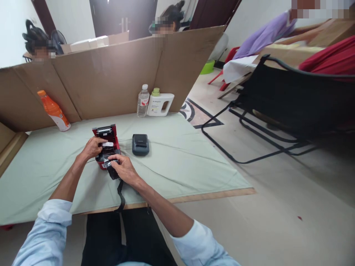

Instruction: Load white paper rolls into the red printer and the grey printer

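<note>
A small red device (107,142) with its lid raised stands on the pale green table cover (177,159). My left hand (93,147) grips its left side, fingers over the open top. At the device's front, my right hand (124,169) holds a black part with a black strap (121,195) that hangs over the table's front edge. A dark grey device (140,144) lies flat just right of the red one, touching neither hand.
An orange drink bottle (54,111) leans at the back left. A clear water bottle (143,100) and a white jug (160,104) stand against the cardboard screen (111,77). A black folding frame (280,111) stands to the right. Other people sit behind the screen.
</note>
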Action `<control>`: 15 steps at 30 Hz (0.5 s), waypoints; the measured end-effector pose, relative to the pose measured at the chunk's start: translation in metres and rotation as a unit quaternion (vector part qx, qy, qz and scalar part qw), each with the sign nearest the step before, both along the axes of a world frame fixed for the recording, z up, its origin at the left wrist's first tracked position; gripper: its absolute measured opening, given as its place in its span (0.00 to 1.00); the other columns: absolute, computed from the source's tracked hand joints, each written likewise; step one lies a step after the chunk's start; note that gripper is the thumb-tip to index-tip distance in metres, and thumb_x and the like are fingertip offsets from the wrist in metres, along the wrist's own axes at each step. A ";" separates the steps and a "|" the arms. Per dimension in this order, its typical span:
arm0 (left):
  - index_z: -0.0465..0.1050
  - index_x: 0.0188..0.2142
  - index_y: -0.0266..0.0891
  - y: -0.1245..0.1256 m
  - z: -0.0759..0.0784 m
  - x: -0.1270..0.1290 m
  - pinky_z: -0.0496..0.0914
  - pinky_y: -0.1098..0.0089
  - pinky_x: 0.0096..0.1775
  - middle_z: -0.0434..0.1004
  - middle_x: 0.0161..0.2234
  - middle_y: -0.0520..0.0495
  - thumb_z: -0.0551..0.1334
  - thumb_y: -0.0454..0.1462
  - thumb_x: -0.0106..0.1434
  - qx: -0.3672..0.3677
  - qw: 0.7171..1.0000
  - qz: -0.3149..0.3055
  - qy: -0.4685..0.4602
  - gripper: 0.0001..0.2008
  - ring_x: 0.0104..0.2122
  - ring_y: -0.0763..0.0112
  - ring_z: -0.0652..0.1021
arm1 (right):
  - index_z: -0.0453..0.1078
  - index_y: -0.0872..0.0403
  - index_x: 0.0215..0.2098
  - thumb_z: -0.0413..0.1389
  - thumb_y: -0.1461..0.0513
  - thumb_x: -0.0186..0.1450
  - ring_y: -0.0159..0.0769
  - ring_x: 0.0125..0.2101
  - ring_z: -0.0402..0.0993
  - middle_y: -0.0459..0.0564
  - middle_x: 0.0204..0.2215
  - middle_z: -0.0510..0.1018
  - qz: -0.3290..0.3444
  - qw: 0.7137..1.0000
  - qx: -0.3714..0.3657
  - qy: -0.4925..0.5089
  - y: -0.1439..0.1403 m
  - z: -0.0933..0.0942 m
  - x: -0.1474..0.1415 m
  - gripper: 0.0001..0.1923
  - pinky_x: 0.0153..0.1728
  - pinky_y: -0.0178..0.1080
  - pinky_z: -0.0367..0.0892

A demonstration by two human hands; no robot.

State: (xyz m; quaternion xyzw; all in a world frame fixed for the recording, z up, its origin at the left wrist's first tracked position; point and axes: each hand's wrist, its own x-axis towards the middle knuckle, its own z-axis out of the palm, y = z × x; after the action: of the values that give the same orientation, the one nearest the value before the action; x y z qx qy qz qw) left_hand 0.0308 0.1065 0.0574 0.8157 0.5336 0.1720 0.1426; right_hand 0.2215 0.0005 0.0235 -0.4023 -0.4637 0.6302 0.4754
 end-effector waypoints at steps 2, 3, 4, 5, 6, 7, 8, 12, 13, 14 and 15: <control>0.85 0.49 0.41 -0.001 0.001 -0.001 0.75 0.67 0.52 0.86 0.49 0.48 0.59 0.26 0.54 -0.004 1.000 -0.008 -0.014 0.26 0.47 0.62 0.83 | 0.77 0.56 0.39 0.59 0.57 0.56 0.29 0.20 0.68 0.43 0.21 0.75 0.000 1.000 0.005 -0.003 0.000 0.000 0.000 0.15 0.20 0.31 0.63; 0.85 0.49 0.41 -0.001 0.001 -0.001 0.75 0.67 0.52 0.86 0.49 0.48 0.59 0.26 0.54 -0.003 1.000 -0.005 -0.017 0.26 0.47 0.61 0.83 | 0.77 0.56 0.39 0.59 0.57 0.56 0.29 0.19 0.68 0.42 0.20 0.75 -0.001 1.000 0.008 -0.007 -0.001 0.000 0.000 0.16 0.20 0.31 0.62; 0.85 0.48 0.42 -0.001 0.001 0.000 0.75 0.67 0.52 0.86 0.48 0.48 0.59 0.26 0.54 0.002 1.000 0.002 -0.018 0.25 0.47 0.61 0.83 | 0.77 0.56 0.40 0.58 0.56 0.57 0.28 0.19 0.67 0.42 0.20 0.74 -0.002 1.000 0.012 -0.010 -0.001 0.000 0.000 0.16 0.20 0.31 0.62; 0.85 0.48 0.42 -0.001 0.000 0.000 0.75 0.67 0.51 0.86 0.48 0.48 0.59 0.26 0.54 0.010 1.000 0.011 -0.017 0.25 0.47 0.61 0.83 | 0.77 0.56 0.40 0.58 0.56 0.57 0.28 0.19 0.67 0.42 0.20 0.74 -0.005 1.000 0.015 -0.013 0.000 -0.001 -0.001 0.16 0.20 0.31 0.62; 0.85 0.48 0.43 0.000 -0.001 0.000 0.75 0.67 0.51 0.87 0.47 0.48 0.59 0.26 0.54 0.018 1.000 0.022 -0.013 0.25 0.46 0.61 0.83 | 0.77 0.56 0.40 0.58 0.56 0.57 0.28 0.19 0.67 0.42 0.20 0.74 -0.008 1.000 0.017 -0.016 0.000 -0.002 -0.001 0.17 0.20 0.31 0.63; 0.86 0.47 0.43 0.001 -0.002 0.001 0.75 0.67 0.50 0.87 0.47 0.48 0.60 0.26 0.54 0.025 0.999 0.032 -0.008 0.25 0.46 0.61 0.83 | 0.77 0.56 0.41 0.58 0.56 0.57 0.28 0.19 0.67 0.42 0.20 0.74 -0.011 1.000 0.018 -0.018 0.000 -0.002 -0.002 0.17 0.20 0.31 0.64; 0.86 0.47 0.43 0.002 -0.003 0.001 0.75 0.67 0.50 0.87 0.47 0.47 0.60 0.26 0.54 0.031 0.999 0.038 -0.003 0.25 0.45 0.61 0.83 | 0.77 0.56 0.41 0.58 0.56 0.57 0.28 0.19 0.67 0.42 0.20 0.74 -0.012 1.000 0.018 -0.019 0.000 -0.003 -0.002 0.17 0.20 0.31 0.64; 0.86 0.47 0.44 0.005 -0.006 0.000 0.74 0.67 0.52 0.86 0.48 0.48 0.61 0.28 0.54 0.032 0.999 0.020 -0.004 0.24 0.48 0.60 0.82 | 0.77 0.56 0.40 0.58 0.56 0.57 0.29 0.20 0.69 0.41 0.20 0.73 -0.010 0.999 0.019 -0.025 0.001 -0.003 -0.003 0.16 0.21 0.32 0.66; 0.86 0.48 0.45 0.006 -0.007 -0.001 0.74 0.67 0.52 0.86 0.48 0.48 0.60 0.28 0.55 0.029 0.999 0.012 -0.008 0.24 0.48 0.60 0.82 | 0.77 0.56 0.40 0.58 0.56 0.57 0.29 0.20 0.68 0.41 0.20 0.73 -0.009 0.999 0.018 -0.026 0.000 -0.003 -0.004 0.16 0.21 0.32 0.66; 0.85 0.48 0.45 0.006 -0.007 -0.001 0.74 0.68 0.52 0.86 0.48 0.49 0.59 0.28 0.56 0.027 1.000 0.007 -0.010 0.24 0.48 0.61 0.82 | 0.77 0.56 0.40 0.58 0.56 0.56 0.29 0.19 0.68 0.41 0.20 0.73 -0.009 0.999 0.017 -0.027 0.000 -0.003 -0.004 0.17 0.21 0.32 0.66; 0.85 0.48 0.45 0.006 -0.007 -0.002 0.74 0.68 0.52 0.86 0.48 0.49 0.59 0.28 0.56 0.025 1.000 0.008 -0.009 0.24 0.48 0.61 0.83 | 0.77 0.56 0.41 0.58 0.56 0.56 0.29 0.19 0.68 0.41 0.20 0.73 -0.008 0.999 0.016 -0.027 0.000 -0.003 -0.004 0.17 0.21 0.32 0.65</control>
State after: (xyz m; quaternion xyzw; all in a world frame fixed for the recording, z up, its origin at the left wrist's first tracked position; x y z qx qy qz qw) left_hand 0.0292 0.1127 0.0507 0.8134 0.5338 0.1941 0.1255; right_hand 0.2173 0.0003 0.0205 -0.4151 -0.4831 0.6076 0.4745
